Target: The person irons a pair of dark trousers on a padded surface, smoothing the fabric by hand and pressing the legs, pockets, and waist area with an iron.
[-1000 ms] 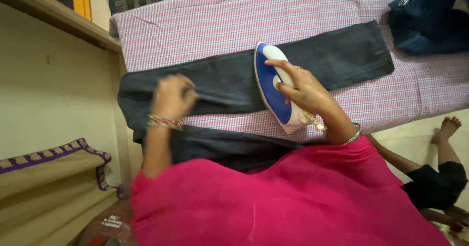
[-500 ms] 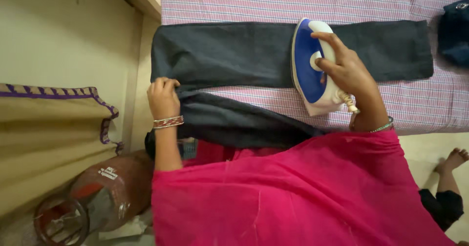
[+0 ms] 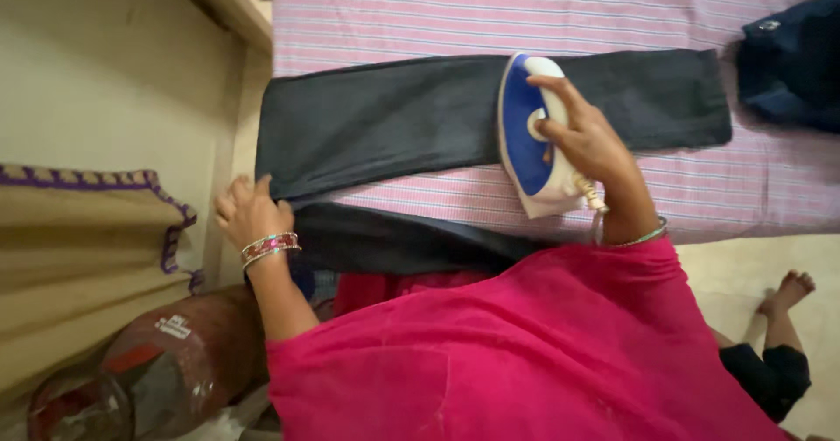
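Observation:
A dark grey pair of trousers (image 3: 385,117) lies flat across a pink striped cloth-covered table (image 3: 490,12), with one leg hanging over the near edge. My right hand (image 3: 586,139) grips the handle of a blue and white iron (image 3: 525,135) that rests on the trouser leg near its middle. My left hand (image 3: 249,213), with bangles on the wrist, holds the left end of the trousers at the table's corner.
A dark blue garment (image 3: 787,60) lies at the table's right. A wooden shelf edge (image 3: 223,3) runs along the wall at left. A reddish gas cylinder (image 3: 149,371) stands on the floor below. Another person's bare foot (image 3: 787,292) shows at lower right.
The view has shifted left. The iron has stayed on the trouser leg under my right hand. My left hand has slid to the left end of the trousers and down to the table corner.

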